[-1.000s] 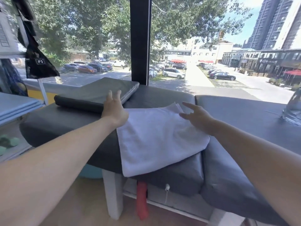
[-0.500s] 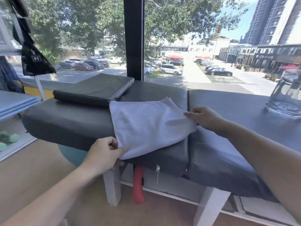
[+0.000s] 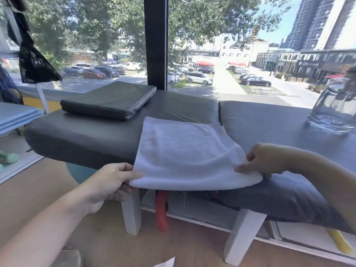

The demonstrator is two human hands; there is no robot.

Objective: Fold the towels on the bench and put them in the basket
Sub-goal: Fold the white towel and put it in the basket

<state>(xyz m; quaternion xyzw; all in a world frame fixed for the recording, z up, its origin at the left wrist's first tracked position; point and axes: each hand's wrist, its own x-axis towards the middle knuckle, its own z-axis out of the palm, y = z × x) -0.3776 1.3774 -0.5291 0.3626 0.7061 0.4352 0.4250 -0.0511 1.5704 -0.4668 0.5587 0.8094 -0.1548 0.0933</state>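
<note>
A white towel (image 3: pixel 185 153) lies folded on the dark grey padded bench (image 3: pixel 81 135), its near edge lifted off the bench's front. My left hand (image 3: pixel 109 182) pinches the towel's near left corner, thumb on top and fingers underneath. My right hand (image 3: pixel 267 158) pinches the near right corner in the same way. The far edge of the towel still rests flat on the cushion. No basket is in view.
A flat dark cushion (image 3: pixel 109 102) sits on the bench at the back left. A clear glass vessel (image 3: pixel 335 108) stands on the bench at the far right. White bench legs (image 3: pixel 242 234) and a red object (image 3: pixel 161 211) are below. A window runs behind.
My left hand went from the towel's far left to its near left corner and lifted it. My right hand slid down to the near right corner; both raise the near edge.
</note>
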